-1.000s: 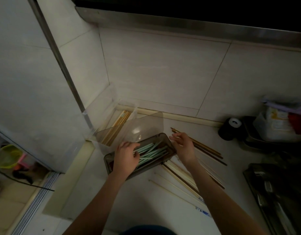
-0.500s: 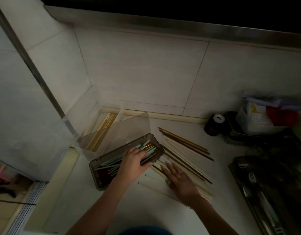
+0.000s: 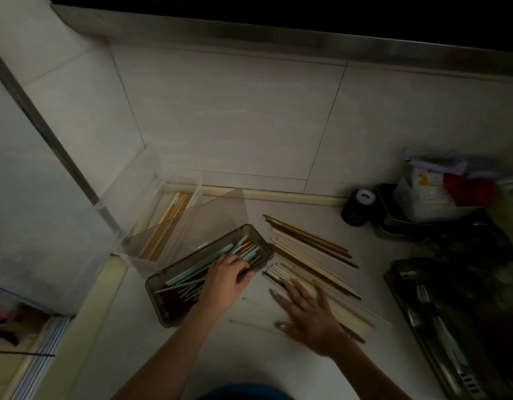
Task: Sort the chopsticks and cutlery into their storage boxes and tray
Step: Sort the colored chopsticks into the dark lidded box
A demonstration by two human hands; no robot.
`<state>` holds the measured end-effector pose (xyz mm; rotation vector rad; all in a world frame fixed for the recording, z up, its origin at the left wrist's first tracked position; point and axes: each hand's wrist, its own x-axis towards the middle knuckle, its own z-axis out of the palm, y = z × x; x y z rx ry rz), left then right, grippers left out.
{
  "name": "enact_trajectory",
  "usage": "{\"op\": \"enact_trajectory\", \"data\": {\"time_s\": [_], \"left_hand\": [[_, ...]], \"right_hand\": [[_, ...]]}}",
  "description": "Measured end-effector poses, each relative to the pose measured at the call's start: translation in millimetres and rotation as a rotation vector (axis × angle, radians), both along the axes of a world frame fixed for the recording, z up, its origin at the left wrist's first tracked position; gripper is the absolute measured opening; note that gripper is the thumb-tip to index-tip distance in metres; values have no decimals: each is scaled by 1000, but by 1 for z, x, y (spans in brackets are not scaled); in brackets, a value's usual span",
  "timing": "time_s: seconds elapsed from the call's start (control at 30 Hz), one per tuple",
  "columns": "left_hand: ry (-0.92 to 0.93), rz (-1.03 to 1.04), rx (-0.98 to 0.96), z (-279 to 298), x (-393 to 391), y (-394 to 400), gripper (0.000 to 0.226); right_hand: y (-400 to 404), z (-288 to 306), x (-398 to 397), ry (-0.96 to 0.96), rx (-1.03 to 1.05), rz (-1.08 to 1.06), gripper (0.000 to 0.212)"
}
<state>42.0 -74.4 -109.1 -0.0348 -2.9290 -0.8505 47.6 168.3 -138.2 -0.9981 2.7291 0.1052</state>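
Two hands over a dim white counter (image 3: 151,342), head view. Left hand (image 3: 225,280) rests on the near rim of the smoky box (image 3: 162,306), fingers curled over the mint-green chopsticks (image 3: 203,265) inside; whether it actually grips them, cannot tell. Right hand (image 3: 305,310) lies flat, fingers spread, pressing on the loose pale and dark chopsticks (image 3: 313,255) at 3 o'clock of the box. Clear box (image 3: 191,194) with bamboo-coloured sticks at 11 o'clock, touching the smoky box's raised lid. Dark cutlery tray (image 3: 399,293) with forks at far 3 o'clock, well apart.

Smoky translucent plastic box (image 3: 174,280); seemingly wooden chopsticks (image 3: 313,252); glossy tiles (image 3: 226,111).
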Motion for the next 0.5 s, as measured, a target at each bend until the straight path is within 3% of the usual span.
{"op": "enact_trajectory", "data": {"time_s": [0.07, 0.23, 0.33, 0.5], "left_hand": [[4, 4, 1, -1, 0, 0, 26], [10, -2, -31, -3, 0, 0, 27], [2, -6, -61, -4, -1, 0, 29], [47, -1, -53, -5, -1, 1, 26]], "right_hand": [[2, 3, -1, 3, 73, -6, 61], [-1, 15, -3, -77, -135, 13, 64], [-3, 12, 6, 5, -26, 215, 73], [0, 1, 7, 73, 5, 174, 56]]}}
